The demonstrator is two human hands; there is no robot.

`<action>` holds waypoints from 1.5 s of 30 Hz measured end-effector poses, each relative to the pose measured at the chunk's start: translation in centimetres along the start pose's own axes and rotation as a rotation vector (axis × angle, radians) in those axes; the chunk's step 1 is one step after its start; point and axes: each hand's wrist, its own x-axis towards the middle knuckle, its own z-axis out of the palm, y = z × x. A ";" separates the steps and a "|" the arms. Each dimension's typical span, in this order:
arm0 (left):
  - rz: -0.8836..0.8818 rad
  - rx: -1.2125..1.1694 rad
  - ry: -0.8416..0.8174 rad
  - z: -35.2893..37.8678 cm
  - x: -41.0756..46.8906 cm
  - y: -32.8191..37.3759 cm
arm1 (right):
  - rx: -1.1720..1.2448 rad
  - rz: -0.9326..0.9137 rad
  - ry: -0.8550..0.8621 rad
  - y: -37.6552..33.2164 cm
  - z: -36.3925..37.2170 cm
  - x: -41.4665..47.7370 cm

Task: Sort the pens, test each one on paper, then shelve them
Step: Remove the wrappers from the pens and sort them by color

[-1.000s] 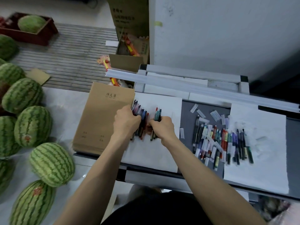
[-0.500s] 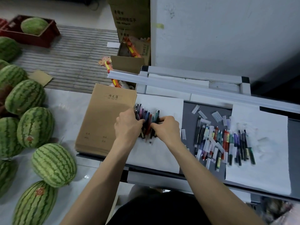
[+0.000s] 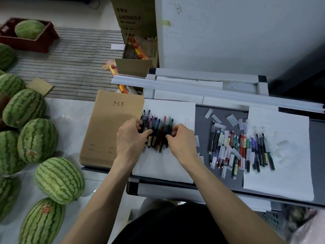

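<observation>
Both hands on one bundle of pens (image 3: 156, 128), lying on the top half of the left paper sheet (image 3: 163, 166). Left hand (image 3: 131, 138) curls round the bundle's left flank, thumb across the barrels. Right hand (image 3: 181, 140) pinches the right flank with curled fingers. Pens lie side by side, tips pointing to the sheet's far edge, lower ends uneven.

Second lot, the loose pens (image 3: 241, 150), sits right of the sheet on the grey shelf top, mixed with clear wrappers (image 3: 217, 118) and overlapping the right sheet (image 3: 281, 155). Brown notebook stack (image 3: 109, 127) butts against the sheet's left edge.

Risks, my read:
- The squeeze is from the sides only. Too much pressure and the middle pens could buckle up and pop out.
- Ragged lower ends mean a lift now could drop the short ones onto the sheet or off its near edge to the floor.
- Some tips look uncapped, can't confirm. If so, dragging them would mark the test paper.
- Colours already look mixed in the bundle, so the sort could get lost.

Versus 1 s ago: there were two separate clumps, one per hand, with a gap between. Now they're merged into a single row and the hands are closer together. Loose pens unchanged.
</observation>
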 end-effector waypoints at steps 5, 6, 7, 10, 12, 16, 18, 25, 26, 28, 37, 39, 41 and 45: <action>0.015 -0.042 -0.046 0.3 -0.9 0.0 | -0.050 -0.026 -0.004 0.5 0.3 -0.1; 0.020 -0.043 -0.044 0.3 -0.9 0.1 | -0.047 -0.032 -0.006 0.5 0.3 -0.1; 0.027 -0.040 -0.041 0.3 -0.8 0.1 | -0.042 -0.039 -0.009 0.5 0.2 -0.1; 0.056 -0.011 -0.059 0.1 -0.9 0.1 | -0.048 -0.064 -0.031 0.4 -0.3 -0.3; 0.077 0.039 -0.098 -0.1 -1.0 0.3 | -0.072 -0.095 -0.057 0.4 -1.1 -0.4; 0.130 0.145 -0.186 -0.7 -1.9 1.2 | -0.203 -0.223 -0.099 0.9 -2.9 -1.1; 0.154 0.184 -0.234 -0.7 -2.5 2.0 | -0.310 -0.291 -0.122 1.5 -4.0 -1.6; 0.260 0.250 -0.376 0.9 -5.1 5.2 | -0.567 -0.395 -0.135 4.4 -8.8 -3.7; 0.270 0.243 -0.396 1.2 -5.4 5.5 | -0.572 -0.385 -0.136 5.0 -9.5 -4.0; 0.281 0.243 -0.425 2.1 -5.9 5.7 | -0.588 -0.377 -0.146 6.1 -10.7 -4.5; 0.309 0.329 -0.425 5.5 -6.5 6.6 | -0.593 -0.367 -0.256 8.8 -11.2 -5.7; 0.313 0.367 -0.408 6.0 -6.3 6.7 | -0.627 -0.367 -0.279 8.8 -10.2 -5.9; 0.313 0.392 -0.402 6.4 -6.2 6.7 | -0.646 -0.347 -0.282 8.4 -9.3 -6.1; 0.295 0.392 -0.383 6.9 -6.6 6.9 | -0.689 -0.327 -0.235 7.7 -7.6 -6.4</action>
